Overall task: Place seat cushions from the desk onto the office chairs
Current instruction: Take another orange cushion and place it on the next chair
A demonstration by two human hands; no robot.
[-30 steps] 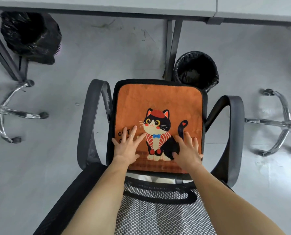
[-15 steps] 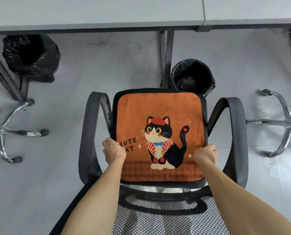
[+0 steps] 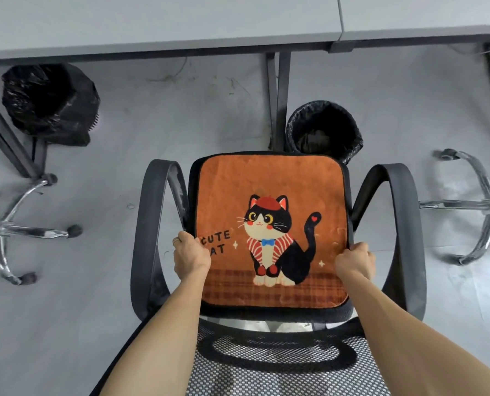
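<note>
Between the two grips, the seat cushion [image 3: 272, 192] is lying flat on the office chair [image 3: 278, 313], cat print up, edges roughly square to the seat. Left hand [image 3: 191, 257] is clenching the cushion's left edge, fingers curled round it. Right hand [image 3: 353, 260] is grasping the right edge the same way. Neither is released.

Step, as I read it: final squaring-up of this cushion. Placement itself is looking done. Next move is calling for letting go of both edges and drawing the arms back over the mesh backrest [image 3: 278, 367], which is sitting just behind the wrists. After that, presumably heading to the desk [image 3: 152, 21] for another cushion, though none is showing on the strip of desktop in view.

Around the grips:
- Left armrest [image 3: 149, 224] is running just outboard of the left hand and right armrest [image 3: 403, 224] just outboard of the right. Gaps are tight, so knuckles could be catching on the way out.
- Past the cushion's far edge, a black-lined bin [image 3: 325, 128] is standing beside the desk leg [image 3: 278, 98].
- A second bagged bin [image 3: 49, 104] is sitting far out to the left under the desk.
- Chrome chair bases [image 3: 9, 227] are showing well out to either side, seats out of frame.

Nothing is blocking the release, by my read.
</note>
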